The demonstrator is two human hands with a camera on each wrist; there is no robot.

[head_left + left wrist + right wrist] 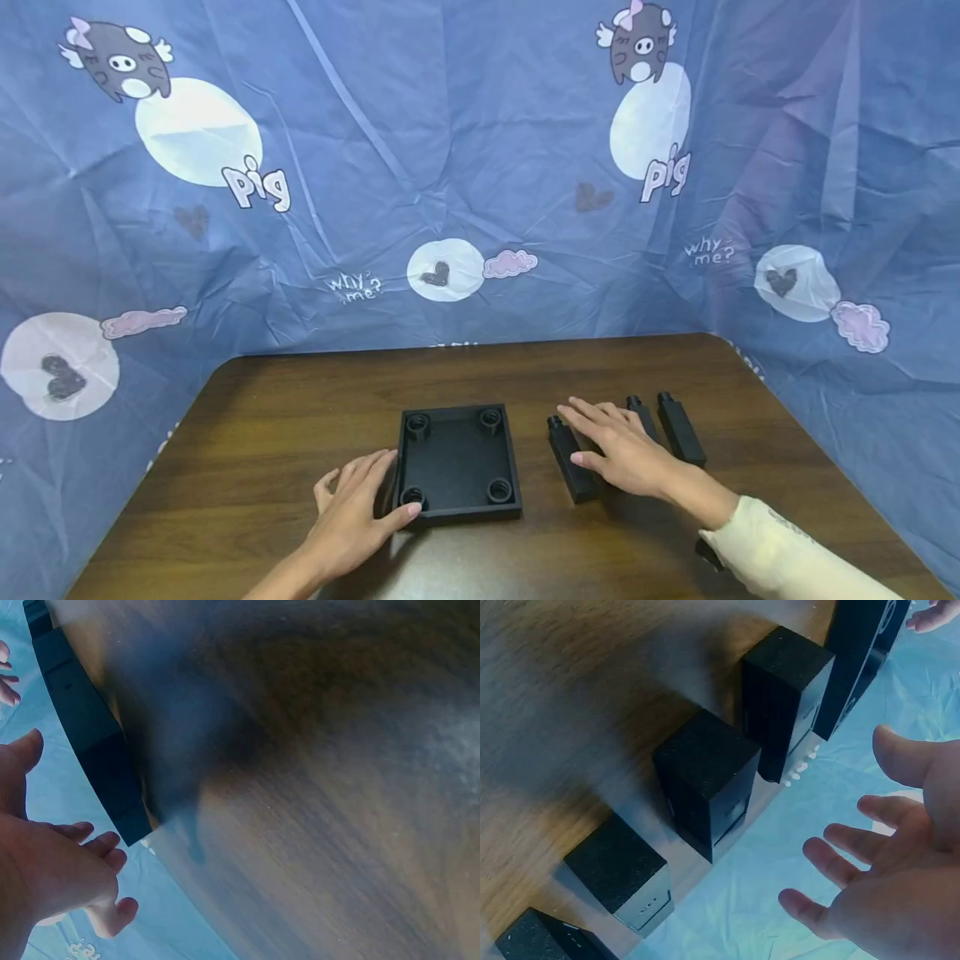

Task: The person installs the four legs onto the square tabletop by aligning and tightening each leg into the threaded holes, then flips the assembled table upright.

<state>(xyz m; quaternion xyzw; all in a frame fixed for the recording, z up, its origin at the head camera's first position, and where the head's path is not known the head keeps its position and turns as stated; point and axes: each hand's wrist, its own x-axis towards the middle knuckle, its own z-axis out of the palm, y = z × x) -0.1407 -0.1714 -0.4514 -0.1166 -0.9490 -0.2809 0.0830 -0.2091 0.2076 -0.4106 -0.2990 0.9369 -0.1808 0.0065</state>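
A black square panel (454, 463) with a raised rim lies on the table, a round socket in each corner. My left hand (351, 512) is at its left side, thumb extended to the near left corner and fingers along the left edge. My right hand (626, 454) hovers with spread, straight fingers over several black square legs with narrow round ends. The leftmost leg (573, 467) lies beside the thumb; the rightmost leg (681, 429) lies past the fingers. Part of a middle leg (641, 414) hides under the hand. The right wrist view shows the legs' square ends (705, 754) near relaxed fingers.
The brown wooden table (300, 408) has rounded far corners. A blue printed cloth (480, 167) hangs behind it and along both sides. Another black piece (708, 553) shows partly from under the cream right sleeve (787, 550).
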